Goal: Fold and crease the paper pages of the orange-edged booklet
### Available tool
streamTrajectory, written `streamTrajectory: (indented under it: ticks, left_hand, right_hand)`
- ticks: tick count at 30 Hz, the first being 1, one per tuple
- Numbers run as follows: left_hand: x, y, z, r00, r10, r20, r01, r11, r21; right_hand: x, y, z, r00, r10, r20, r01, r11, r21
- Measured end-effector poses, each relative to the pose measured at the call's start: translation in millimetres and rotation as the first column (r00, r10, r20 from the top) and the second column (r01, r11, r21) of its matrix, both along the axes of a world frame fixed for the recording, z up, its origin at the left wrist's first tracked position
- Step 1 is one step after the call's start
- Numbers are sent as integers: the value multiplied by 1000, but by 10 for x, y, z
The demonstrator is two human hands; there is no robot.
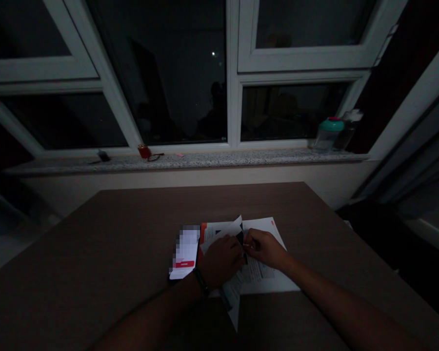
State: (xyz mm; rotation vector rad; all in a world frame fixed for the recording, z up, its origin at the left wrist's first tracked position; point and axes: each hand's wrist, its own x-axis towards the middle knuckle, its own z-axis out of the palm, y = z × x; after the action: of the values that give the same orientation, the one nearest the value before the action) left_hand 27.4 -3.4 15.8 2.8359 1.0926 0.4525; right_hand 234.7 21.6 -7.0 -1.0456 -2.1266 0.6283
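The right hand [264,249] is nearly closed, its thumb and fingers pinched at a small dark strip [240,239] among the folds of a loose paper sheet [223,229]. The left hand [221,261] is curled over the same paper, right beside the right hand, its fingers bent inward; whether the paper is gripped or only pressed cannot be told. A dark band [201,282] is worn on the left wrist.

The sheet is raised in creased folds, and a lower flap [234,304] hangs past the table edge nearest the person. Beneath the hands lies a printed page [263,278], with a small red mark at its far corner; its print is too small to be read. To the left, an orange-edged booklet [204,239] lies partly under the paper. Beside it rests a phone [185,251], its screen pixelated except for a red bar, with no legible writing.

All of this lies on a brown table [131,229]. Beyond it, on a speckled stone sill [186,160], stand a bottle with a teal lid [328,134] and a second bottle [347,129]. A small red object [144,152] and a dark object [103,156] also lie there, below a white-framed window [234,73].
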Motion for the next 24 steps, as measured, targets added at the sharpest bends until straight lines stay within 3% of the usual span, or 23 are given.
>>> streamTrajectory:
  ticks: [10, 24]
  left_hand:
    - [3, -31, 52, 996, -85, 10, 85, 996, -8]
    - [1, -17, 20, 996, -85, -34, 86, 996, 21]
  right_hand:
    - [15, -32, 20, 991, 133, -1, -133, 991, -7]
    - [6, 4, 31, 998, 55, 38, -56, 998, 41]
